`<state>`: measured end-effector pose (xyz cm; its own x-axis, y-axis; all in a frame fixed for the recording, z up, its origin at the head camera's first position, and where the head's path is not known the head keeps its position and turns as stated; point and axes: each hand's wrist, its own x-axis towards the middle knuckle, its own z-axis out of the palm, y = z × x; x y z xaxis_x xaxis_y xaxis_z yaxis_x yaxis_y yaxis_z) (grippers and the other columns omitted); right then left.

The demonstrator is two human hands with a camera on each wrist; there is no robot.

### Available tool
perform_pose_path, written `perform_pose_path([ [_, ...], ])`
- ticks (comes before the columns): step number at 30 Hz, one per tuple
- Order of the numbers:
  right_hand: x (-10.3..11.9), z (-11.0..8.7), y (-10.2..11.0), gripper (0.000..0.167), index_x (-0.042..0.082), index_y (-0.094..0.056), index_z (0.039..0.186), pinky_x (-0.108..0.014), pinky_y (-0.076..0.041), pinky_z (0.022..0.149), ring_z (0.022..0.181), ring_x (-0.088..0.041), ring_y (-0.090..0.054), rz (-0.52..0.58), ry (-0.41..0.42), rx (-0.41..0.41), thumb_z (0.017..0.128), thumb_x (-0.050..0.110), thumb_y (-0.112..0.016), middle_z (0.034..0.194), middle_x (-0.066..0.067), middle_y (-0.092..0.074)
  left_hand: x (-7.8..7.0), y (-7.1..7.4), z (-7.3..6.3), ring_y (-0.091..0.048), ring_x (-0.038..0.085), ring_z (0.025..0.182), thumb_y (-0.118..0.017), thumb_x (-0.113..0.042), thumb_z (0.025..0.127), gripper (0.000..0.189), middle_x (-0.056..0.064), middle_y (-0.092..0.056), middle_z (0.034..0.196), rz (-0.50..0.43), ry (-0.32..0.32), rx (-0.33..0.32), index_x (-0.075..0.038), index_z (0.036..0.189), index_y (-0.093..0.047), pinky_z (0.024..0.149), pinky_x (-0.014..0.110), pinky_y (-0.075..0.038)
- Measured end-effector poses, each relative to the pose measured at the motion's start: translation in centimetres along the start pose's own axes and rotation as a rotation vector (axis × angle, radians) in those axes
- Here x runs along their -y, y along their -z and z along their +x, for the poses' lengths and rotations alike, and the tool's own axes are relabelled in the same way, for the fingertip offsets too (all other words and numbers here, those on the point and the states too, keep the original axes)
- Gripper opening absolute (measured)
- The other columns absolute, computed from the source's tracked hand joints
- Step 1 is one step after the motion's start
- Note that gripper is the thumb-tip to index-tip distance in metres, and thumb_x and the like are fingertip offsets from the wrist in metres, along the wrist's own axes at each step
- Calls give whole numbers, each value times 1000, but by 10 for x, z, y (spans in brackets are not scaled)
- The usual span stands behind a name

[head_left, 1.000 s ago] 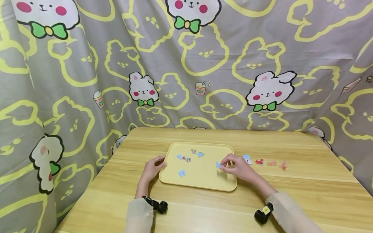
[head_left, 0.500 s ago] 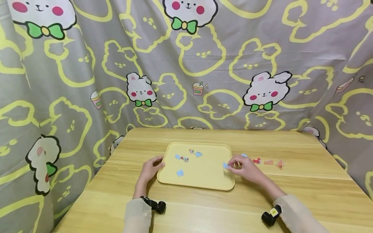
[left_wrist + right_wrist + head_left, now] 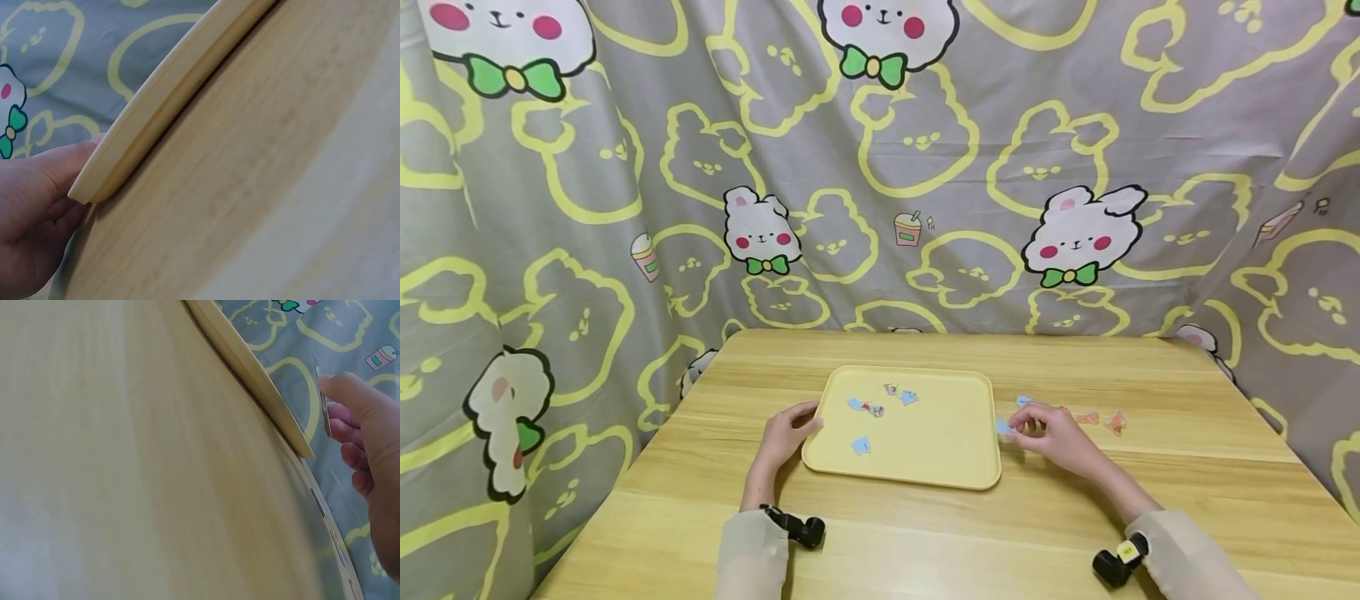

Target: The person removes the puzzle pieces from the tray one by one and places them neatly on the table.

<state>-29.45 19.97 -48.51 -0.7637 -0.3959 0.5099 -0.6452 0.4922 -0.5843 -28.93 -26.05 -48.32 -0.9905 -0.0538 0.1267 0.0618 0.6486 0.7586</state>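
Note:
My right hand (image 3: 1052, 435) pinches a small light-blue puzzle piece (image 3: 1003, 427) between thumb and fingers, just beyond the right rim of the yellow tray (image 3: 925, 450). Edge-on in the right wrist view, the held piece (image 3: 324, 406) is a thin upright sliver, raised above the table. At the tray's left side, my left hand (image 3: 786, 437) grips the rim; the left wrist view has the tray edge (image 3: 147, 112) between thumb and fingers. Several pieces lie on the tray's left half, among them a lone blue piece (image 3: 861, 446) and a blue piece (image 3: 910, 397) farther back.
Right of the tray, a row of pieces lies on the wooden table (image 3: 910, 542): a blue piece (image 3: 1024, 401) and orange pieces (image 3: 1116, 422), with another partly hidden behind my right hand. A patterned grey curtain (image 3: 820, 167) encloses the back and sides.
My right hand has carried the blue puzzle piece rightward, from over the tray to just past its right rim. My left hand stays at the tray's left edge. The head view has shifted slightly.

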Motion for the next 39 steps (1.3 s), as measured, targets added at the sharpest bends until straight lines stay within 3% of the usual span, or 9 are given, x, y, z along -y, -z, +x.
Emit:
perform_pose_path([
  [19, -20, -14, 15, 16, 20, -71, 85, -17, -43, 56, 69, 0, -49, -89, -11, -30, 79, 7, -79, 80, 12, -63, 1, 0, 0, -51, 37, 133, -69, -19, 91, 42, 16, -64, 133, -4, 11, -1, -9, 131, -63, 115, 51, -39],
  [39, -24, -19, 19, 15, 19, -69, 84, -17, -42, 56, 69, 1, -47, -124, -21, 2, 80, 8, -79, 78, 13, -57, -1, -1, 0, -51, 36, 133, -69, -20, 91, 42, 16, -63, 133, 3, 19, 1, -9, 132, -63, 115, 51, -39],
])
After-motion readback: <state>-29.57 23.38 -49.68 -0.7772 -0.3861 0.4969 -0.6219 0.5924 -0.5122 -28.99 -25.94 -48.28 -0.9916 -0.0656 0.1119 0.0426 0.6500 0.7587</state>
